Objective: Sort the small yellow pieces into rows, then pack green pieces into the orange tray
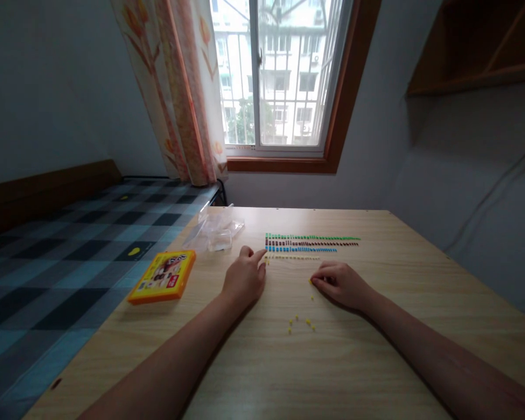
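A: Beads — tiny ones, laid in four straight rows on the bench (376,361). Green row (312,237) farthest from the person, then a dark brown row (311,243), a blue row (301,249), and a pale yellow row (292,257) nearest, which is the shortest.

B: Hands?

A: Left hand (244,277) rests on the wood, index finger stretched out to the left end of the yellow row, other fingers curled under. Right hand (341,284) lies flat-ish, fingers pressed together at the tips on one yellow bead (310,282) — looks pinched, too small to be sure.

B: Loose stock?

A: A few loose yellow beads (301,324) scattered between the forearms, nearer the person than the rows, well apart from them.

B: Rest of the bench?

A: Orange flat box (163,276) near the left edge, clear plastic case (215,230) behind it, lid open. Checked bed (61,256) beside the bench on the left, window (280,76) ahead.
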Demonstrator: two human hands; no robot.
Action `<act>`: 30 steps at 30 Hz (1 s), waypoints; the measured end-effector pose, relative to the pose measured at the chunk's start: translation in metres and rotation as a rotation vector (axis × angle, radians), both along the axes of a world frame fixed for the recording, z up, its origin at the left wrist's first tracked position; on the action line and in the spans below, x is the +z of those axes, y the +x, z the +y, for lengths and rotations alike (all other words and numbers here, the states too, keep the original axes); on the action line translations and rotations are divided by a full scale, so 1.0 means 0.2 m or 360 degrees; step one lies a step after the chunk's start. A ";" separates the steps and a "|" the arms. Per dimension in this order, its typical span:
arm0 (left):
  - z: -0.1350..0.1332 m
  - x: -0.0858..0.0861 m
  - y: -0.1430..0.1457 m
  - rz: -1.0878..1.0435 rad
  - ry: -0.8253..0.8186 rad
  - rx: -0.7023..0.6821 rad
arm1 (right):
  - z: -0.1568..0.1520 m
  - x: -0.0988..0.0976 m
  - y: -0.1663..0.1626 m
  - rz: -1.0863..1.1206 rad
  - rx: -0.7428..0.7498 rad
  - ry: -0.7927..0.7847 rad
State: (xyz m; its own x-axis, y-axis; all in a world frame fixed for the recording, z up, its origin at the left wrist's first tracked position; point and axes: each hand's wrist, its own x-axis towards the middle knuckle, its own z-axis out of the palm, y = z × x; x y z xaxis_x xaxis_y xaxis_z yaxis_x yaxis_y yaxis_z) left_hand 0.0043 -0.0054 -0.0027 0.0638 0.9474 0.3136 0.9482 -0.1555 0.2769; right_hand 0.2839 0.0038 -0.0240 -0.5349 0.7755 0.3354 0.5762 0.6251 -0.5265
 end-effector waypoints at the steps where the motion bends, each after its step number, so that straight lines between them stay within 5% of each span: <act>1: 0.00 0.00 -0.01 -0.0054 0.0001 0.0019 | 0.00 0.00 0.00 -0.0004 0.0003 0.0006; 16: 0.09 -0.04 -0.08 -0.0544 0.0024 0.0104 | -0.02 -0.02 -0.02 0.0007 0.0048 0.0061; 22: 0.10 -0.05 -0.07 -0.0745 0.0149 0.0199 | -0.03 -0.03 -0.16 -0.0108 -0.0003 0.0132; 30: 0.10 -0.05 -0.07 -0.0753 0.0134 0.0215 | 0.12 0.05 -0.41 -0.0279 -0.0170 -0.0090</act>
State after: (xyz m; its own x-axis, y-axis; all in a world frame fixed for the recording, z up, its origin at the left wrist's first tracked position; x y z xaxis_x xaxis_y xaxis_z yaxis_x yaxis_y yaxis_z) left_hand -0.0091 0.0142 -0.0125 -0.2255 0.9075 0.3543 0.7349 -0.0803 0.6734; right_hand 0.2024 0.0269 -0.0141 -0.4947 0.8460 0.1987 0.7235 0.5276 -0.4452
